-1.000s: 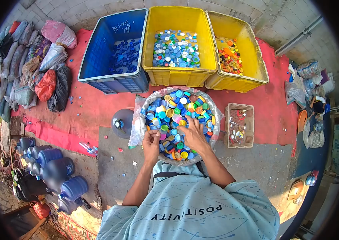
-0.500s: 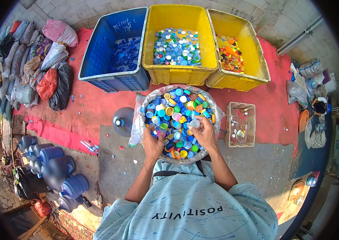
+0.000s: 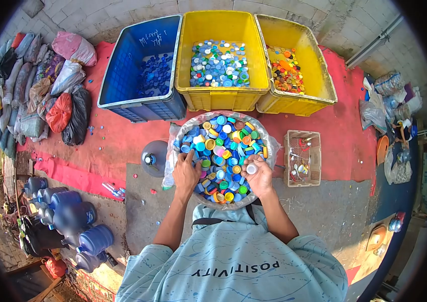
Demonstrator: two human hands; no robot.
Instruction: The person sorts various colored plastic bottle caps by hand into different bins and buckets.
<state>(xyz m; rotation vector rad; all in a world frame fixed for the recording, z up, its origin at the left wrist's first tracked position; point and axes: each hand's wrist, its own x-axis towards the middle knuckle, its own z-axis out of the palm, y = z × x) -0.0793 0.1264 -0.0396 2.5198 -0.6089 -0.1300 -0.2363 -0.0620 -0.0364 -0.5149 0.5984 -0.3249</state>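
A large round tub (image 3: pixel 269 166) lined with a plastic sack stands in front of me, heaped with mixed plastic bottle caps (image 3: pixel 223 146) in blue, yellow, green, orange and white. My left hand (image 3: pixel 186 173) reaches over the left side of the heap, fingers bent and apart, touching blue caps; the fingertips are partly hidden. Over the heap's right side, my right hand (image 3: pixel 259 178) is turned partly palm up, its fingers closed around a white bottle cap (image 3: pixel 251 168).
Beyond the tub stand a blue crate (image 3: pixel 138 103) with dark blue caps, a yellow crate (image 3: pixel 223 95) with light caps, and another yellow crate (image 3: pixel 294 100) with orange and red ones. A water jug (image 3: pixel 154 158) and a beige basket (image 3: pixel 302 178) flank the tub.
My left hand has shifted left and up onto blue caps. My right hand has turned palm upward, and a white cap now shows in it. The view has tilted slightly.
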